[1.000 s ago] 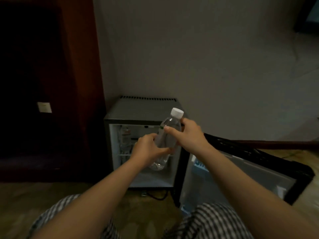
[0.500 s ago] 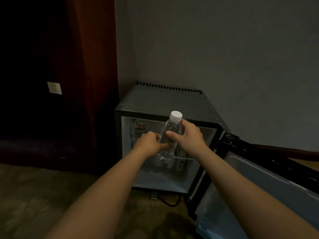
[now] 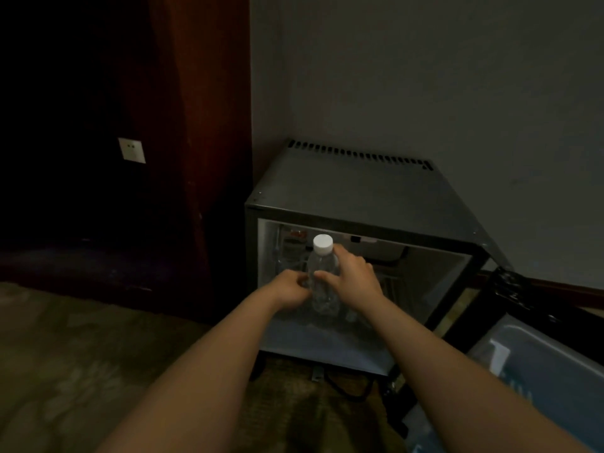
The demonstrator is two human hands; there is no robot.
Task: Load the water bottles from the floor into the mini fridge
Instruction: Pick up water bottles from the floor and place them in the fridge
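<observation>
A clear water bottle (image 3: pixel 322 282) with a white cap stands upright at the mouth of the grey mini fridge (image 3: pixel 353 188), held between both hands. My left hand (image 3: pixel 289 289) grips its lower left side. My right hand (image 3: pixel 354 277) wraps its right side just below the neck. The bottle's base is over the fridge's lower inside floor. Another bottle shape shows dimly at the back left of the fridge interior. The fridge door (image 3: pixel 529 364) hangs open to the right.
A dark wooden cabinet (image 3: pixel 196 158) stands just left of the fridge, with a white wall socket (image 3: pixel 131 150) in the dark recess. Patterned carpet (image 3: pixel 81 371) covers the floor. A black power cord (image 3: pixel 346 389) lies under the fridge front. A grey wall rises behind.
The view has closed in on the fridge. Both hands have carried the bottle forward and turned it upright, from in front of the fridge to its opening.
</observation>
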